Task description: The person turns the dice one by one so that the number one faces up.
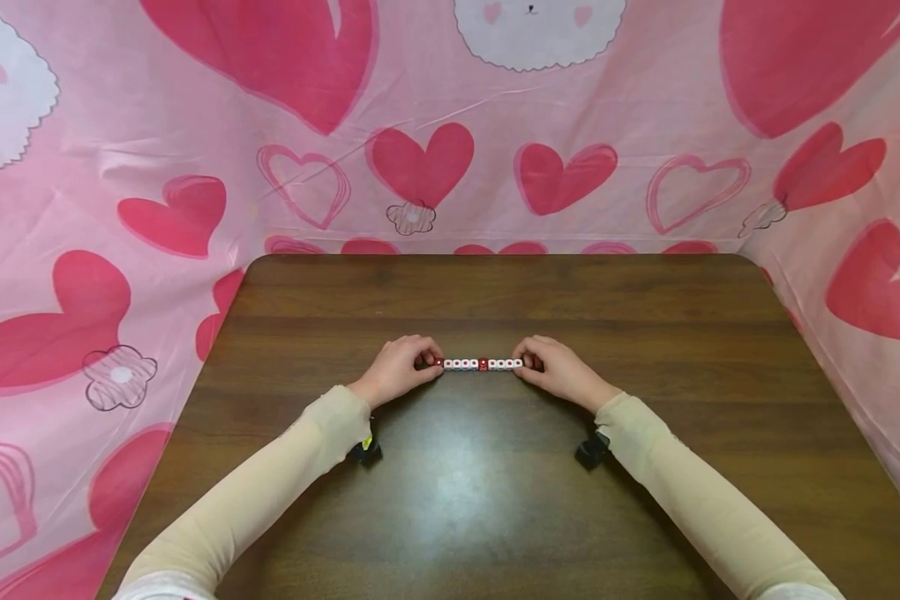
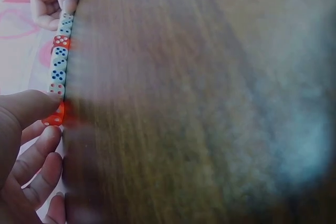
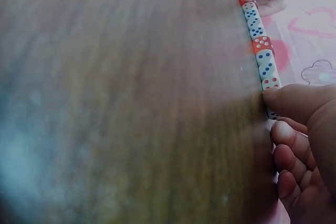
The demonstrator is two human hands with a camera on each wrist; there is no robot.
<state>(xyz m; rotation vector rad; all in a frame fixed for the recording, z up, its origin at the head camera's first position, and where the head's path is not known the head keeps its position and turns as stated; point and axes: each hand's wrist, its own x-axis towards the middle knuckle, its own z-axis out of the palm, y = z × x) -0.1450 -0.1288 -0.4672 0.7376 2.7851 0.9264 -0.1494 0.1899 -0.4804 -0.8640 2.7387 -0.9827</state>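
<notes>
A straight row of small dice (image 1: 465, 364) runs left to right between the two hands. Most are white with red or blue pips; one red die (image 1: 483, 364) sits near the middle. At the left end, my left hand (image 1: 403, 367) pinches another red die (image 2: 55, 116), its thumb on the near side. My right hand (image 1: 558, 369) pinches the white die (image 3: 272, 114) at the right end in the same way. Thumbs and fingers partly cover the end dice. Whether the row touches the tabletop cannot be told.
Beneath the hands lies a dark brown wooden table (image 1: 495, 292) with rounded far corners. A pink cloth (image 1: 487, 167) printed with hearts hangs behind it and along both sides. Dark devices (image 1: 591, 451) are strapped under both wrists.
</notes>
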